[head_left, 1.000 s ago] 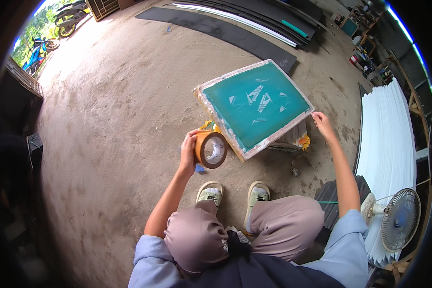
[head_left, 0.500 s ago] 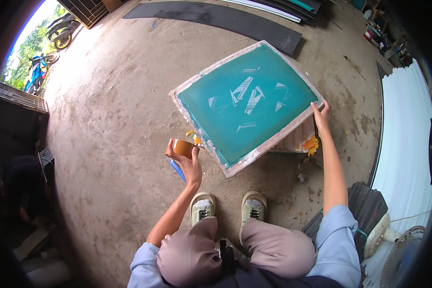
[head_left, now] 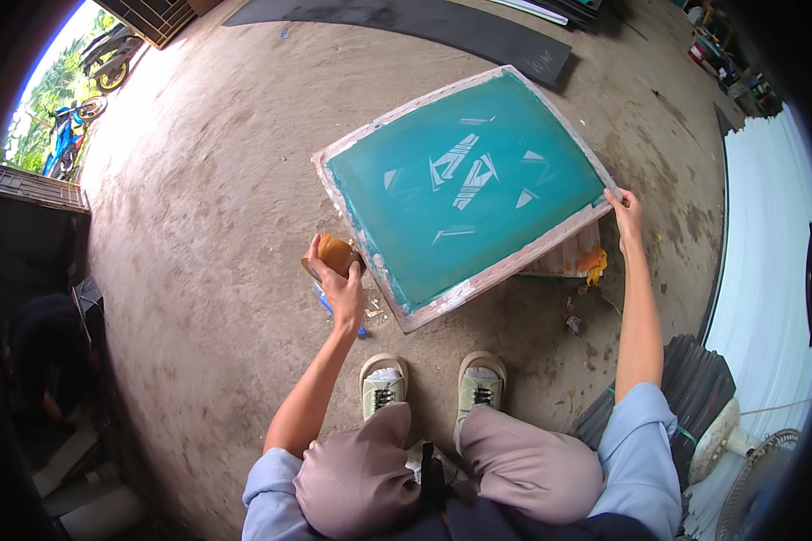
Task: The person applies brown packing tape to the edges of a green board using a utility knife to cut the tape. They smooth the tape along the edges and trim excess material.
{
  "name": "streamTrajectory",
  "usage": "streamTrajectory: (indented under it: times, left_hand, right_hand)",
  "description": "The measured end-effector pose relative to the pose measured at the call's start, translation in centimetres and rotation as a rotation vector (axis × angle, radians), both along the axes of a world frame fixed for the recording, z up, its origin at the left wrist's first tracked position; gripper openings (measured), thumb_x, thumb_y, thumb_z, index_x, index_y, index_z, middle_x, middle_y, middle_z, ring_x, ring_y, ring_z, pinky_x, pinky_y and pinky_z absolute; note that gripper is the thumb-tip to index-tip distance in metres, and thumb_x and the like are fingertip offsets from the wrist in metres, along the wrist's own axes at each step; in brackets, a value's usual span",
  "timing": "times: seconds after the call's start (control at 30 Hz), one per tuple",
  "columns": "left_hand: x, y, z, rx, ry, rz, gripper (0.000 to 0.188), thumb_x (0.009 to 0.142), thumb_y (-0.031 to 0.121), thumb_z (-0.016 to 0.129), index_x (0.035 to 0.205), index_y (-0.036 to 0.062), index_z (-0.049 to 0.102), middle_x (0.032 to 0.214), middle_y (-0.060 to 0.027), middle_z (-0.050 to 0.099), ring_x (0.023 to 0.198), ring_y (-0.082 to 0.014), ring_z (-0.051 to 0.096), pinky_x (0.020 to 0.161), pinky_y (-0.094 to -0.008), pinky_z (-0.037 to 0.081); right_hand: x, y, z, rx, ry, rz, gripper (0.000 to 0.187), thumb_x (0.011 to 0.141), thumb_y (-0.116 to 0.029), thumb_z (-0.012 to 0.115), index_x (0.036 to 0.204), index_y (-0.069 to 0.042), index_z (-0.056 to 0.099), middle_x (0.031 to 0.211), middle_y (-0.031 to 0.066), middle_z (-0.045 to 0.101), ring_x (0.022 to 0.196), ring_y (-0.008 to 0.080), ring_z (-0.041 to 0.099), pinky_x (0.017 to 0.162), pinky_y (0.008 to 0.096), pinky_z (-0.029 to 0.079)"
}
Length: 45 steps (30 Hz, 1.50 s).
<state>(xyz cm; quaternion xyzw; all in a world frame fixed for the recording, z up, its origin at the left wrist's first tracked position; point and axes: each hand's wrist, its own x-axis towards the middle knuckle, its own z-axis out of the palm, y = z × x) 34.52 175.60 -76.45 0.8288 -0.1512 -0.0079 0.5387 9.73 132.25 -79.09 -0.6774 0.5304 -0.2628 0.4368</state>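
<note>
A silk-screen printing frame lies in front of me, with a teal face, pale angular designs and a worn, whitish wooden rim. My right hand grips its right corner, thumb on top. My left hand is wrapped round an orange-brown cup, beside the frame's left edge; what the cup contains cannot be made out. Below the frame, a wooden board or box partly shows, with a yellow-orange crumpled piece at its end. Something blue shows under my left hand, mostly hidden.
Across the far floor lies a long dark sheet. To the right are a stack of white sheets, dark ribbed strips and a fan. Motorbikes stand outside at the far left. A person crouches in shadow on the left.
My left hand has moved left and slightly away from me with the cup, which is now tipped. The frame has turned slightly, its right corner shifting right and lower with my right hand.
</note>
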Motion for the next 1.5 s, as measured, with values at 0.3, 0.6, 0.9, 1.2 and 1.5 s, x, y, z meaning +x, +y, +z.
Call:
streamTrajectory:
  times: [0.3,0.6,0.9,1.2,1.5]
  left_hand:
    - [5.7,-0.3,2.0,-0.042,-0.001,-0.145,0.070,0.078,-0.004,0.056,0.137,0.0142,0.022,0.129,-0.0148,0.036,0.118,-0.0287,0.043,0.100,-0.0387,0.036]
    - [9.3,-2.1,-1.5,-0.080,0.057,-0.275,0.064,0.080,-0.006,0.055,0.133,0.0145,0.026,0.124,-0.0144,0.039,0.111,-0.0277,0.050,0.093,-0.0374,0.043]
    - [6.6,0.8,4.8,-0.227,0.147,-0.408,0.061,0.088,0.000,0.052,0.129,0.0148,0.010,0.105,-0.0177,0.052,0.086,-0.0242,0.063,0.073,-0.0331,0.055]
    - [0.1,6.0,21.8,-0.086,-0.706,-0.919,0.049,0.083,0.002,0.062,0.093,0.0058,0.014,0.092,-0.0213,0.054,0.073,-0.0298,0.060,0.061,-0.0366,0.049]
    - [-4.3,9.1,25.9,-0.184,-0.869,-0.865,0.047,0.082,0.001,0.062,0.094,0.0064,0.016,0.088,-0.0228,0.059,0.070,-0.0310,0.064,0.061,-0.0370,0.050]
  right_hand:
    - [-4.2,9.9,1.5,-0.032,-0.266,-0.183,0.032,0.081,-0.023,0.069,0.103,-0.001,0.060,0.089,0.0022,0.059,0.083,0.0117,0.051,0.077,0.0266,0.039]
    - [-6.4,14.2,-0.8,-0.047,-0.191,-0.260,0.032,0.086,-0.025,0.063,0.107,-0.003,0.054,0.097,0.0036,0.058,0.089,0.0118,0.051,0.081,0.0276,0.039]
    - [-6.5,13.3,2.7,-0.331,0.253,-0.209,0.050,0.086,-0.030,0.061,0.124,-0.004,0.044,0.123,0.0170,0.045,0.113,0.0311,0.045,0.097,0.0416,0.034]
    - [5.9,29.4,30.2,-0.408,-0.296,0.847,0.045,0.086,-0.029,0.060,0.122,-0.004,0.051,0.123,0.0109,0.049,0.117,0.0209,0.044,0.100,0.0327,0.033]
    - [7.1,37.4,34.7,-0.629,-0.358,0.906,0.035,0.077,-0.013,0.069,0.110,-0.006,0.058,0.107,0.0089,0.056,0.102,0.0213,0.055,0.088,0.0340,0.043]
